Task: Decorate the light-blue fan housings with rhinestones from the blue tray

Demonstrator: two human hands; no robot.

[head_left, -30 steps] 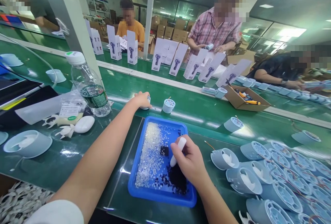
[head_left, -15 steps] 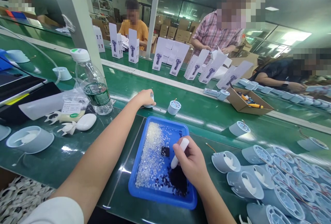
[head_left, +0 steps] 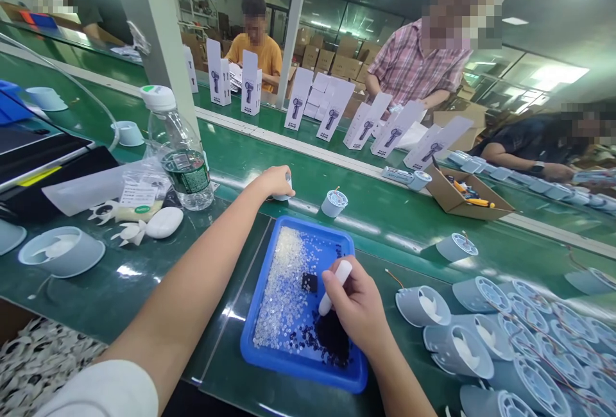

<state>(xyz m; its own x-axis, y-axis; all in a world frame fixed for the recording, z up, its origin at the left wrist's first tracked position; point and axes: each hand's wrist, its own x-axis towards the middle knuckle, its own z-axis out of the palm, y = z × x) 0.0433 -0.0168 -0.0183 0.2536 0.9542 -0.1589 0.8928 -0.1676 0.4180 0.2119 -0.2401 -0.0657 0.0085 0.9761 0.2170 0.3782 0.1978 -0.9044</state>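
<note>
My left hand reaches over the green belt, fingers closed around a light-blue fan housing that is mostly hidden by the hand. A second fan housing with a short wire stands upright just to its right. Pinched in my right hand is a white pen-like tool, its lower end over a heap of small black pieces. That heap lies in a blue tray, beside many tiny clear ring-like pieces and a small black square.
Many fan housings with wires crowd the right. At left stand a water bottle, white fan blades and another housing. White boxes and a cardboard tray of tools sit across the belt, with several people beyond.
The standing fan housing and others on the belt have shifted slightly right relative to the tray. My left hand has moved a little right; my right hand stays almost still over the black pieces.
</note>
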